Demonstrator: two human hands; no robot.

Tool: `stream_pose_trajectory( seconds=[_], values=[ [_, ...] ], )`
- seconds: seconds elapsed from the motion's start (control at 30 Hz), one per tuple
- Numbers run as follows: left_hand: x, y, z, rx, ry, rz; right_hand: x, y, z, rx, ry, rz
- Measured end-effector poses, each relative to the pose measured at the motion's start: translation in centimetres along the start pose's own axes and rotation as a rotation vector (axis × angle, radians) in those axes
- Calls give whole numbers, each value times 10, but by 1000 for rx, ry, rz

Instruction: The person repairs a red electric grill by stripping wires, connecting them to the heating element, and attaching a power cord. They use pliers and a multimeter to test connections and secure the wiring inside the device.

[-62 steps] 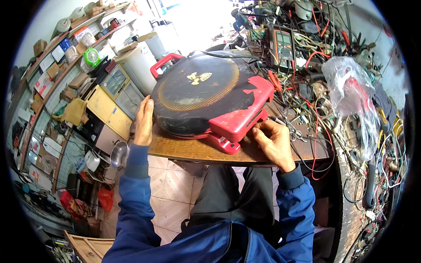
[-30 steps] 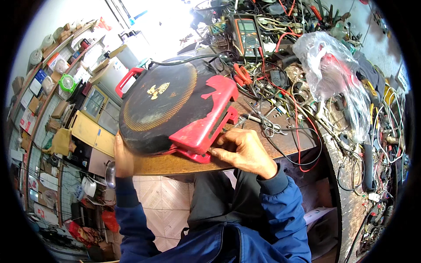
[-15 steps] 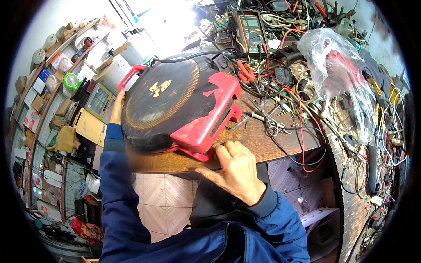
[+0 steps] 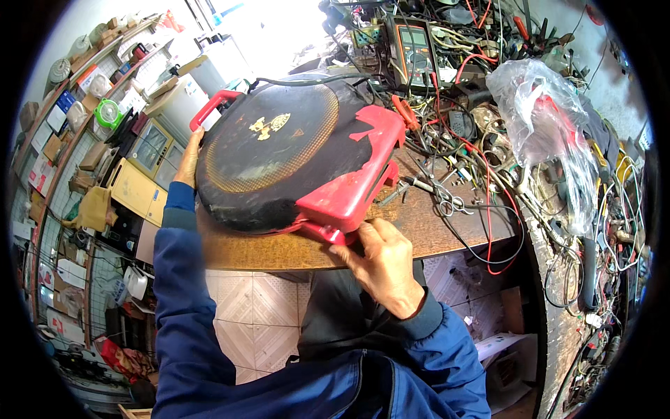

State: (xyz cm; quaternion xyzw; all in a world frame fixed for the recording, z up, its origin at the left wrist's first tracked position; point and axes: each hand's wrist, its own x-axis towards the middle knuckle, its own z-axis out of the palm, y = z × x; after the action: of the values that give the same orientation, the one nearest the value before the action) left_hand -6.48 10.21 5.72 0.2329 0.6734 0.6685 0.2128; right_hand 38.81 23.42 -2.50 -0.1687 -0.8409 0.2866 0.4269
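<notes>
A round electric griddle (image 4: 276, 150) lies on the wooden workbench, its black lid up. The lid has a worn, dotted gold ring and a gold emblem at its centre. A chipped red housing (image 4: 335, 192) juts out at the near right, and a red handle (image 4: 211, 108) stands out at the far left. My left hand (image 4: 188, 162) holds the griddle's left rim just below that handle, some fingers hidden by the rim. At the near right corner, my right hand (image 4: 385, 264) grips the lower red edge, with thumb and fingers closed there.
Scissors (image 4: 450, 202) and a test probe lie right of the griddle, among red and black leads. Behind stands a multimeter (image 4: 413, 52) amid tangled wires and tools. A clear plastic bag (image 4: 537, 126) sits at the right. Crowded shelves (image 4: 77, 140) line the left.
The griddle has shifted slightly to the right. My right hand has moved right with it, and its thumb has come up against the red lower edge. The view has shifted a little.
</notes>
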Motion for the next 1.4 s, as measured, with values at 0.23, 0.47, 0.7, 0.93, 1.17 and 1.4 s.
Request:
stream_pose_trajectory(
  seconds=[0.23, 0.47, 0.7, 0.93, 1.17, 1.4],
  values=[
    [-3, -14, -25, 150, 52, 59, 16, 2, -13, 123, -49, 196],
    [-32, -11, -24, 200, 53, -26, 15, 19, -20, 261, -149, 317],
    [-90, -14, -48, 19, 87, 101, 14, 6, -16, 460, -118, 344],
    [-161, -45, 2, 1079, 57, 464, 13, 12, -20, 389, -123, 368],
    [-151, -42, 6, 963, 127, 387, 12, 18, -16, 344, -106, 341],
    [-245, -38, 5, 280, 118, 416, 6, 8, -11, 337, 9, 336]
  ],
)
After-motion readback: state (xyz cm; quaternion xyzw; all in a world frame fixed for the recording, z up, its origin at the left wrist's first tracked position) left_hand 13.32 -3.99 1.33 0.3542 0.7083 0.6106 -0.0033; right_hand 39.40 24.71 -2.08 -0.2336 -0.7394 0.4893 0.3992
